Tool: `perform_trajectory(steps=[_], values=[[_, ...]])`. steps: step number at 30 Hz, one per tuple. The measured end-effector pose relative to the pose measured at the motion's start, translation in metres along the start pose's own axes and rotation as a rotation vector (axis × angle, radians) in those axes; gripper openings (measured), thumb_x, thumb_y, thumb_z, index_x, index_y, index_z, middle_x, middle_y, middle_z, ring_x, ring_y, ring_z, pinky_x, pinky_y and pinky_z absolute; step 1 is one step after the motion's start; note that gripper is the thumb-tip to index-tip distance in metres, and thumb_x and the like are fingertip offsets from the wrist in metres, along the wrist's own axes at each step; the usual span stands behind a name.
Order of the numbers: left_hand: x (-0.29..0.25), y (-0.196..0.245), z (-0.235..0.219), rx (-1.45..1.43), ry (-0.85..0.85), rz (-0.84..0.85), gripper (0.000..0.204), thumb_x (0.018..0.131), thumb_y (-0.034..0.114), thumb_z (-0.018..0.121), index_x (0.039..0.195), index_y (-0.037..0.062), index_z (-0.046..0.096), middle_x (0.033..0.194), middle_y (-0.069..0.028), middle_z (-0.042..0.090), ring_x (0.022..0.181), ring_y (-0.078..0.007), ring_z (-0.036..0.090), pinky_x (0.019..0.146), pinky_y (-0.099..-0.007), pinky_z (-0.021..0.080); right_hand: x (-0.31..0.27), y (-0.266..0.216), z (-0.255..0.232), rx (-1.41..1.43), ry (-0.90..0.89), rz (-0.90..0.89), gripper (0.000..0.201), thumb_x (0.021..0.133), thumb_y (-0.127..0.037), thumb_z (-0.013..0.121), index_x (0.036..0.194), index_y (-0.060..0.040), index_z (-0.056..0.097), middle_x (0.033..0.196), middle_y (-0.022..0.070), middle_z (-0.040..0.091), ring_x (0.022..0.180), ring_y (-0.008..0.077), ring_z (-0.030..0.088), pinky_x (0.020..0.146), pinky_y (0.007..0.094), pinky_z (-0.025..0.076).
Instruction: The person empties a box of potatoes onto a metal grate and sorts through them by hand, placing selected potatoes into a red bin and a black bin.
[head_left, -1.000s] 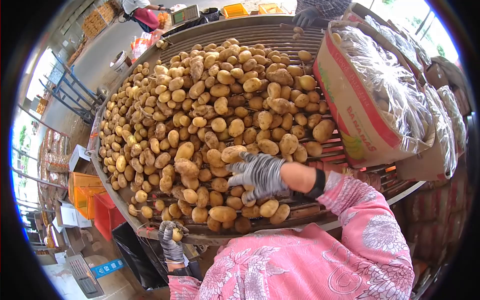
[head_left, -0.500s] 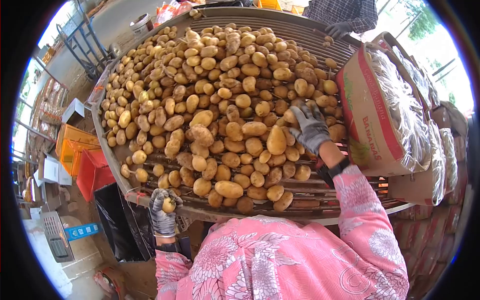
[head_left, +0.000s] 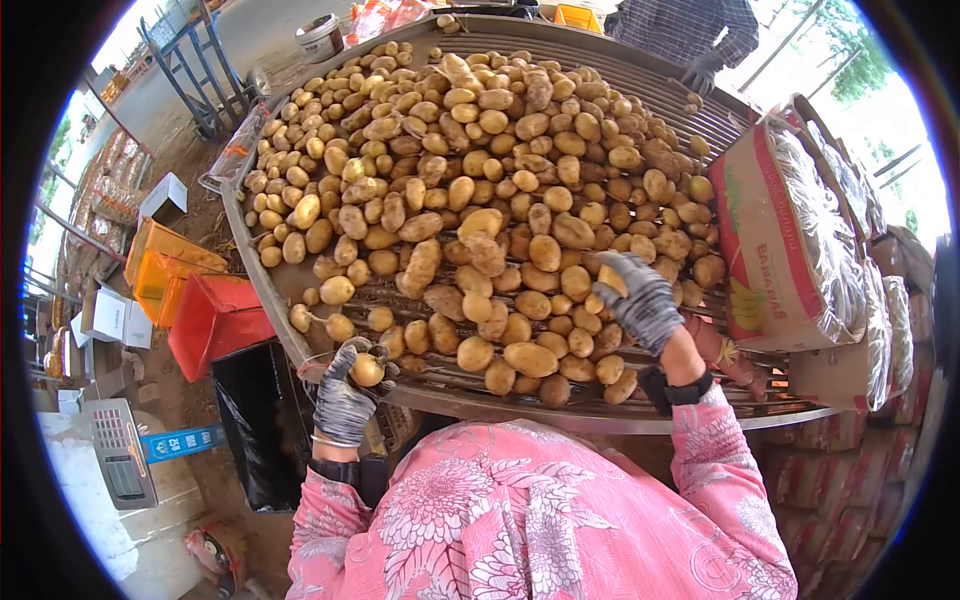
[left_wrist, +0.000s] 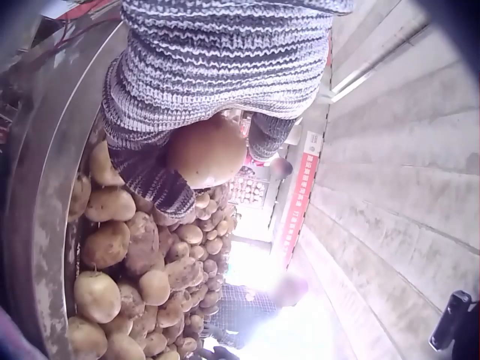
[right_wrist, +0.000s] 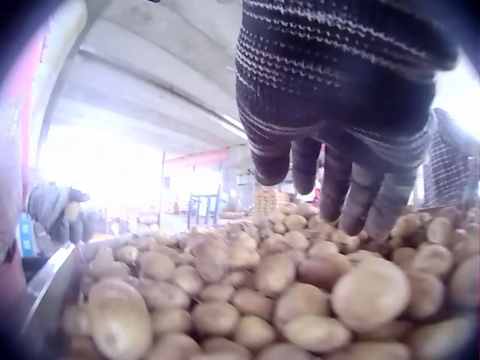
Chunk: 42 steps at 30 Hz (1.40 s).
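Note:
In the head view, the left hand [head_left: 343, 402], in a grey striped knit glove, grips a single potato [head_left: 367, 370] at the table's near edge. The left wrist view shows that potato [left_wrist: 208, 152] between the gloved fingers and thumb. My right hand [head_left: 645, 305], gloved the same way, is over the near right part of a big potato heap [head_left: 450, 180]. Its fingers [right_wrist: 336, 184] reach down, loosely extended, just above the potatoes in the right wrist view, with none enclosed. The heap covers much of a slatted sorting table [head_left: 590, 48].
A banana carton [head_left: 765, 235] with plastic-wrapped contents stands on the table's right side. Across the table is another person in a checked shirt [head_left: 680, 30]. Red [head_left: 215, 318] and orange crates [head_left: 165, 270], a scale [head_left: 120, 455] and a blue hand truck [head_left: 195, 70] are at left.
My right hand has moved from the near middle of the heap toward the right side, by the carton. The left hand keeps hold of its potato. The head view has shifted.

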<state>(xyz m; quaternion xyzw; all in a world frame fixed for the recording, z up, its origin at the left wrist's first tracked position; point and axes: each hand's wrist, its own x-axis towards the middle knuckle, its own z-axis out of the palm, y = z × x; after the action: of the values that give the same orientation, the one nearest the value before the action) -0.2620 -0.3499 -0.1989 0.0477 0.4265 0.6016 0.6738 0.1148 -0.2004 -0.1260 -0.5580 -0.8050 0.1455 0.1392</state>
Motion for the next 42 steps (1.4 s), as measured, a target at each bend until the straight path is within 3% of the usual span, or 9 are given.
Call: perform_trajectory(steps=[3, 8, 15, 19, 23, 26, 31, 36, 42], values=[[-0.004, 0.021, -0.014, 0.047, 0.019, 0.029, 0.032, 0.087, 0.033, 0.061, 0.106, 0.0067, 0.058, 0.094, -0.0092, 0.064, 0.079, -0.0266, 0.066, 0.065, -0.0402, 0.058, 0.026, -0.069, 0.030, 0.297, -0.243, -0.177, 0.037, 0.081, -0.024, 0.067, 0.112, -0.0057, 0.060, 0.104, 0.0154, 0.063, 0.097, 0.0320, 0.061, 0.084, 0.0408, 0.048], [0.001, 0.046, -0.038, -0.120, -0.193, -0.033, 0.046, 0.093, 0.046, 0.049, 0.118, 0.0070, 0.053, 0.108, -0.0118, 0.062, 0.093, -0.0314, 0.064, 0.078, -0.0503, 0.055, 0.066, -0.145, 0.108, -0.312, -0.404, -0.361, 0.036, 0.080, -0.034, 0.065, 0.104, -0.0076, 0.060, 0.099, 0.0111, 0.063, 0.098, 0.0297, 0.059, 0.080, 0.0419, 0.048], [0.014, 0.079, -0.043, -0.113, -0.259, -0.078, 0.050, 0.094, 0.046, 0.045, 0.123, 0.0059, 0.051, 0.118, -0.0172, 0.057, 0.100, -0.0336, 0.060, 0.082, -0.0511, 0.053, 0.075, -0.169, 0.145, -0.587, -0.403, -0.288, 0.017, 0.083, -0.016, 0.056, 0.096, -0.0088, 0.064, 0.100, 0.0100, 0.064, 0.098, 0.0250, 0.060, 0.078, 0.0394, 0.049], [0.030, 0.085, -0.058, 0.026, -0.347, -0.098, 0.037, 0.089, 0.023, 0.057, 0.120, 0.0035, 0.052, 0.114, -0.0167, 0.060, 0.093, -0.0292, 0.064, 0.080, -0.0455, 0.056, 0.076, -0.162, 0.142, -0.517, -0.438, -0.280, 0.025, 0.083, -0.019, 0.059, 0.104, -0.0068, 0.062, 0.103, 0.0119, 0.063, 0.100, 0.0270, 0.060, 0.081, 0.0403, 0.049], [0.044, 0.093, -0.048, 0.726, -0.251, 0.008, 0.032, 0.084, 0.013, 0.059, 0.114, 0.0033, 0.057, 0.098, -0.0042, 0.060, 0.091, -0.0128, 0.058, 0.080, -0.0261, 0.051, 0.078, -0.157, 0.119, -0.026, -0.534, -0.115, 0.043, 0.079, -0.022, 0.069, 0.113, 0.0007, 0.057, 0.106, 0.0138, 0.063, 0.103, 0.0295, 0.059, 0.086, 0.0388, 0.048], [0.061, 0.089, -0.037, 1.151, -0.398, 0.193, 0.030, 0.084, 0.008, 0.059, 0.113, 0.0020, 0.057, 0.101, -0.0055, 0.062, 0.093, -0.0114, 0.058, 0.083, -0.0248, 0.047, 0.064, -0.139, 0.127, 1.166, -0.528, 0.110, 0.059, 0.076, -0.024, 0.076, 0.125, -0.0004, 0.052, 0.114, 0.0061, 0.061, 0.101, 0.0145, 0.058, 0.086, 0.0293, 0.049], [0.070, 0.091, 0.000, 0.584, -0.400, -0.059, 0.030, 0.088, 0.016, 0.060, 0.114, 0.0017, 0.056, 0.110, -0.0080, 0.062, 0.102, -0.0178, 0.060, 0.090, -0.0286, 0.048, 0.062, -0.157, 0.115, 1.408, -0.533, 0.267, 0.060, 0.079, -0.018, 0.074, 0.128, 0.0029, 0.047, 0.109, 0.0076, 0.059, 0.091, 0.0142, 0.060, 0.075, 0.0249, 0.052], [0.093, 0.073, -0.012, 0.143, -0.409, -0.297, 0.039, 0.084, 0.020, 0.063, 0.117, 0.0033, 0.052, 0.108, -0.0084, 0.059, 0.098, -0.0230, 0.061, 0.087, -0.0364, 0.052, 0.063, -0.198, 0.118, 0.857, -0.510, -0.081, 0.051, 0.083, -0.024, 0.068, 0.126, -0.0023, 0.050, 0.113, 0.0154, 0.061, 0.102, 0.0250, 0.061, 0.089, 0.0353, 0.049], [0.101, 0.073, -0.058, -0.081, -0.198, -0.280, 0.036, 0.086, 0.032, 0.063, 0.108, 0.0049, 0.055, 0.093, -0.0104, 0.062, 0.084, -0.0261, 0.064, 0.072, -0.0387, 0.055, 0.092, -0.130, 0.093, 0.099, -0.002, 0.180, 0.052, 0.082, -0.029, 0.066, 0.125, -0.0053, 0.050, 0.112, 0.0203, 0.058, 0.102, 0.0345, 0.059, 0.088, 0.0416, 0.048]])
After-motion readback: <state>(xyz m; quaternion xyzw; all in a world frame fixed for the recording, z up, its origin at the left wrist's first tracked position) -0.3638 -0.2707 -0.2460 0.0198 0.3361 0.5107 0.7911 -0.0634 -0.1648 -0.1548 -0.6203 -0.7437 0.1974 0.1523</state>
